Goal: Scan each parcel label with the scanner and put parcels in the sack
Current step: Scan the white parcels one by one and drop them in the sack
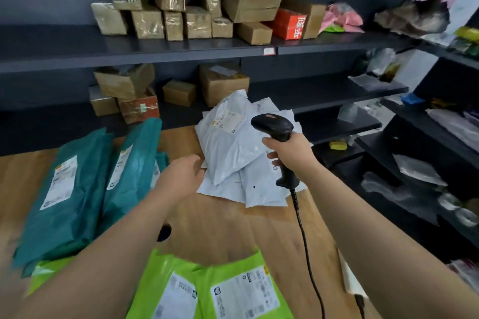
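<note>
My right hand (pixel 291 153) grips a black corded barcode scanner (pixel 274 128) by its handle, head pointing left over a pile of white poly-mailer parcels (pixel 228 147) on the wooden table (pixel 223 225). The top white parcel shows its label (pixel 229 119). With its fingers loosely extended, my left hand (pixel 185 173) reaches toward the lower left edge of that pile and holds nothing. Teal parcels (pixel 70 189) lie at the left. Green parcels (pixel 225 290) with labels lie near the front edge. No sack is in view.
Dark shelves behind the table hold several cardboard boxes (pixel 248 2) and a red box (pixel 289 23). More shelves at the right (pixel 414 163) carry bagged items. The scanner's cable (pixel 307 248) trails down across the table toward me. A small black object (pixel 164 232) sits under my left forearm.
</note>
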